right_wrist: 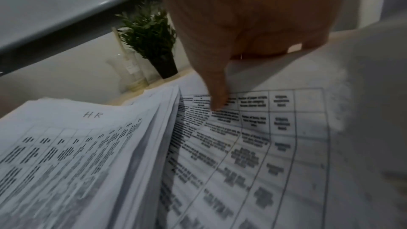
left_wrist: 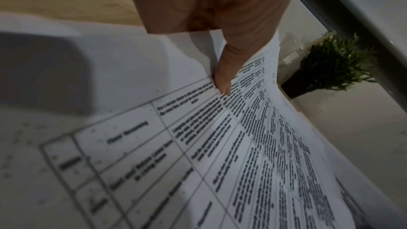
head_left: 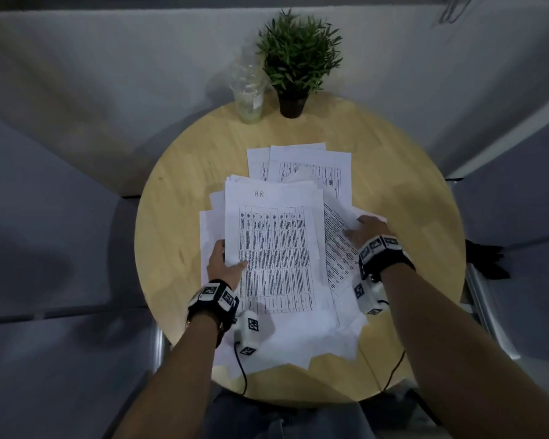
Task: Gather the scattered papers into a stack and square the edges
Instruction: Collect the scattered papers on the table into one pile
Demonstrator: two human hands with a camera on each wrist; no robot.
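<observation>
White printed papers lie spread over a round wooden table (head_left: 184, 172). A thick stack topped by a sheet marked "HR" (head_left: 276, 242) is raised off the table. My left hand (head_left: 225, 261) grips its left edge, thumb (left_wrist: 222, 83) on the printed top sheet (left_wrist: 198, 154). My right hand (head_left: 368, 231) pinches a loose tabled sheet (head_left: 339, 258) beside the stack's right edge. Its thumb (right_wrist: 216, 100) presses on top of that sheet (right_wrist: 264, 145), and its fingers curl under it. The stack's (right_wrist: 77, 145) fanned edge stands just left of that thumb. More sheets (head_left: 308, 163) lie beyond, and others underneath.
A potted green plant (head_left: 298, 58) and a clear plastic cup (head_left: 249, 93) stand at the table's far edge. Thin cables hang from my wrists over the near edge. Grey panels surround the table, with a dark object (head_left: 488, 258) off its right side.
</observation>
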